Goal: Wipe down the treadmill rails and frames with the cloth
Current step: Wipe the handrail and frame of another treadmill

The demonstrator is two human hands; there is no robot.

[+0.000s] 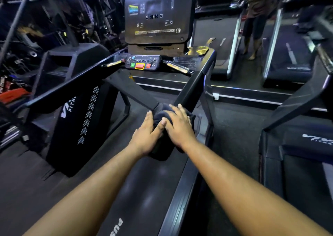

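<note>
Far left stands a dark stair-type machine [59, 59] with a tubular handrail, and near it something red [12, 95] lies low by the floor, too blurred to identify. Next to the right is the treadmill's left side panel [79, 125], black, printed with a column of pale arrow marks and partly visible white lettering. The left rail [75, 84] runs above it from near left toward the far console. At centre the console screen [158, 14] is dark and unlit apart from small printed icons; below it the control panel [143, 62] shows a green button, a larger red button edged in yellow and a smaller red one. The cloth [162, 115] is dark, almost black, thick and bunched into a rounded lump, hard to separate from the black frame beneath it; it sits on the near end of the right rail [196, 84], where that rail meets the crossing frame member. The left hand [147, 134] rests on the cloth's left side with fingers laid flat and extended. The right hand [178, 125] lies over the top of the cloth, fingers spread and pressing down, its thumb touching the left hand's fingertips. Neither hand is clenched. Far right, a second person [255, 19] stands barefoot on another treadmill [225, 55]. A further treadmill [306, 154] bearing white lettering occupies the near right.
</note>
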